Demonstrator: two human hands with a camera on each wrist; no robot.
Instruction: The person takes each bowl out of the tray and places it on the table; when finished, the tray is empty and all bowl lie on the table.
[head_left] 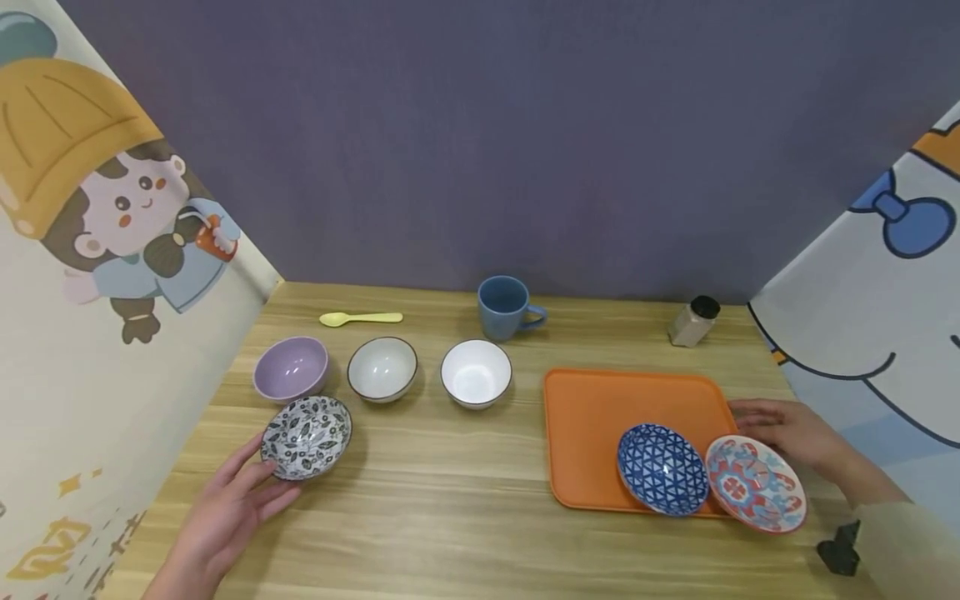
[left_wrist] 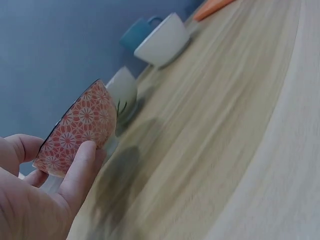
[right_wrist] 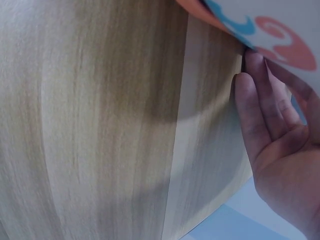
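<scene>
My left hand (head_left: 232, 510) holds a small bowl (head_left: 307, 438) by its near left side. It is tilted, with a black-and-white leaf pattern inside; the left wrist view shows its red flowered outside (left_wrist: 80, 127) raised above the table, fingers against it. Over at the right, my right hand (head_left: 787, 432) is beside a bowl with a red, blue and white pattern (head_left: 756, 483), its fingers extended near the tray's right edge. That bowl leans by the tray's front right corner, next to a blue-and-white bowl (head_left: 663, 469) on the orange tray (head_left: 585, 433).
A purple bowl (head_left: 291, 369) sits just behind the held bowl, with a grey-white bowl (head_left: 382, 369) and a white bowl (head_left: 476, 373) to its right. Along the back are a yellow spoon (head_left: 360, 318), a blue mug (head_left: 502, 308) and a black-lidded jar (head_left: 693, 322). Walls border three sides.
</scene>
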